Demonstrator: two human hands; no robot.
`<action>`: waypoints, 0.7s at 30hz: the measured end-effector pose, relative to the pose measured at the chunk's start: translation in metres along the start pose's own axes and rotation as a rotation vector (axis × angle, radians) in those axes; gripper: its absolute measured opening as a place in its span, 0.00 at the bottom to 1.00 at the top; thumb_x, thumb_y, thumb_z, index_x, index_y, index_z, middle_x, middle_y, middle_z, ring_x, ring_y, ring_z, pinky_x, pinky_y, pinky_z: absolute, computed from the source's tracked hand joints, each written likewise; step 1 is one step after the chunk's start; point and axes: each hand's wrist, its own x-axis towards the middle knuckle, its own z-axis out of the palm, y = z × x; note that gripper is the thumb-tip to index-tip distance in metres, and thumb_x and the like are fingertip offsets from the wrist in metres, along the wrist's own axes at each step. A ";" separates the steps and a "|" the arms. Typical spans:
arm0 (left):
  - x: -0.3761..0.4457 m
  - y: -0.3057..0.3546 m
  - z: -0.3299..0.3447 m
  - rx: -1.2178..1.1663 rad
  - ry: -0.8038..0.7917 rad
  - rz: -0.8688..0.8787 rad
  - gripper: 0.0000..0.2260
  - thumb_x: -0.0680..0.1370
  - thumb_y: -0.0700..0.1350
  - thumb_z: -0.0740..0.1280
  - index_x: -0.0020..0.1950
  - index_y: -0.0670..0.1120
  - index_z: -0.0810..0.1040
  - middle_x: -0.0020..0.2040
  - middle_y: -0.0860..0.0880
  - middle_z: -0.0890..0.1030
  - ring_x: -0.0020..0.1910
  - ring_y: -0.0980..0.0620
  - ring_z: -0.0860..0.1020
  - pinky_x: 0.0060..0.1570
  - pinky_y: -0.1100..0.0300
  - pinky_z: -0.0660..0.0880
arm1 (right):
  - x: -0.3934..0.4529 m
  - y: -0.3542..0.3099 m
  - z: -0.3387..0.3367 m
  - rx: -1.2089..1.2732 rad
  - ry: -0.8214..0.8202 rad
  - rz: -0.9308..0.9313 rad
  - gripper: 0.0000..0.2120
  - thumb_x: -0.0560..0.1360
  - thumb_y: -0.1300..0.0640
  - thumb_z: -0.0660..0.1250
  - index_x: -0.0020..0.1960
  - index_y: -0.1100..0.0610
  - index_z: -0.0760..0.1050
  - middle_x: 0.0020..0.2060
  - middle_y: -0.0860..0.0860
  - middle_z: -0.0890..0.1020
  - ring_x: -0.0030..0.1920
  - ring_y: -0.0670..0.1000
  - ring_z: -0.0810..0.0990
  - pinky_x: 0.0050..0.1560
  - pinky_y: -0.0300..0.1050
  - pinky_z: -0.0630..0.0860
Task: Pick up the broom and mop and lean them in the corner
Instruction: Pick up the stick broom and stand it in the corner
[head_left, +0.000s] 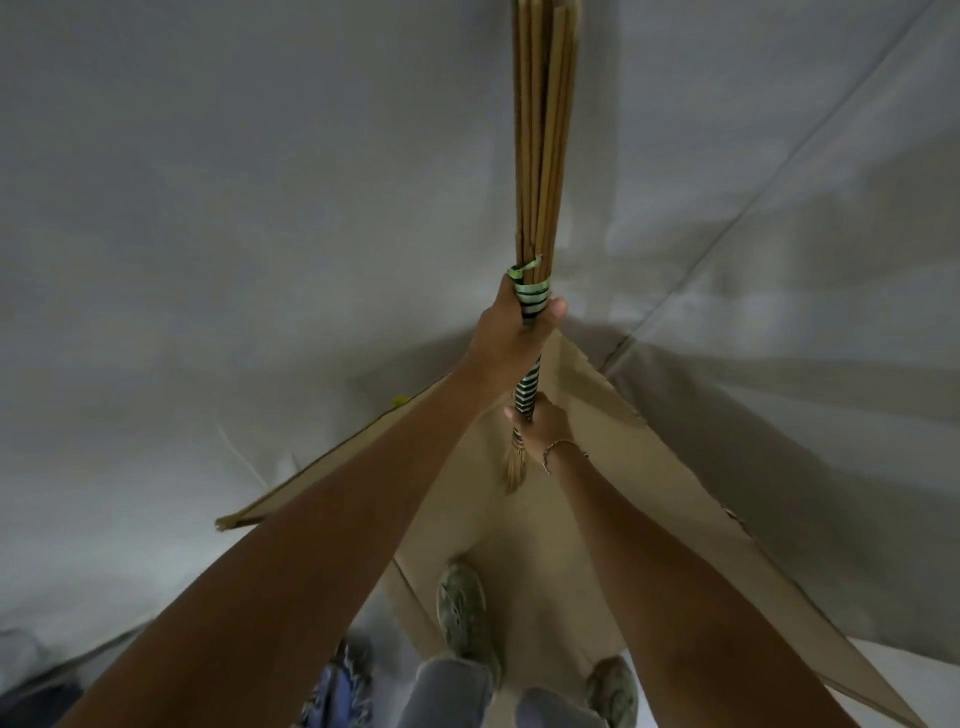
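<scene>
A grass broom (543, 156) stands upright in the corner where two pale walls meet, its long tan stalks running up out of the top of the view. Its handle is wrapped in green and black striped tape, with a small frayed tuft at the lower end. My left hand (511, 325) is closed around the taped handle just below the stalks. My right hand (545, 423), with a bracelet on the wrist, grips the handle lower down near the tuft. No mop is in view.
Brown cardboard (587, 519) covers the floor in the corner, its edges running along both walls. My two feet in worn shoes (462, 608) stand on it. A blue and white patterned thing (340, 686) lies at the bottom left.
</scene>
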 end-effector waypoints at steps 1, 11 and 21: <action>0.004 -0.009 0.004 0.007 -0.010 0.009 0.15 0.79 0.50 0.63 0.59 0.40 0.70 0.38 0.57 0.74 0.37 0.61 0.74 0.35 0.76 0.70 | 0.009 0.003 0.004 0.007 0.001 0.018 0.19 0.76 0.52 0.64 0.60 0.66 0.71 0.55 0.63 0.80 0.57 0.62 0.79 0.50 0.44 0.71; 0.034 -0.035 0.008 0.043 0.042 0.005 0.18 0.73 0.46 0.71 0.61 0.42 0.76 0.51 0.48 0.82 0.48 0.56 0.76 0.43 0.79 0.69 | 0.061 0.002 0.002 -0.025 0.061 0.110 0.18 0.77 0.49 0.62 0.54 0.63 0.77 0.53 0.63 0.82 0.57 0.62 0.79 0.50 0.47 0.72; -0.003 -0.003 -0.031 0.307 -0.103 -0.185 0.27 0.77 0.48 0.67 0.74 0.43 0.65 0.72 0.43 0.71 0.71 0.46 0.69 0.65 0.60 0.64 | -0.020 -0.044 -0.033 -0.100 0.217 0.009 0.14 0.77 0.62 0.57 0.56 0.65 0.78 0.56 0.63 0.81 0.59 0.62 0.77 0.59 0.50 0.72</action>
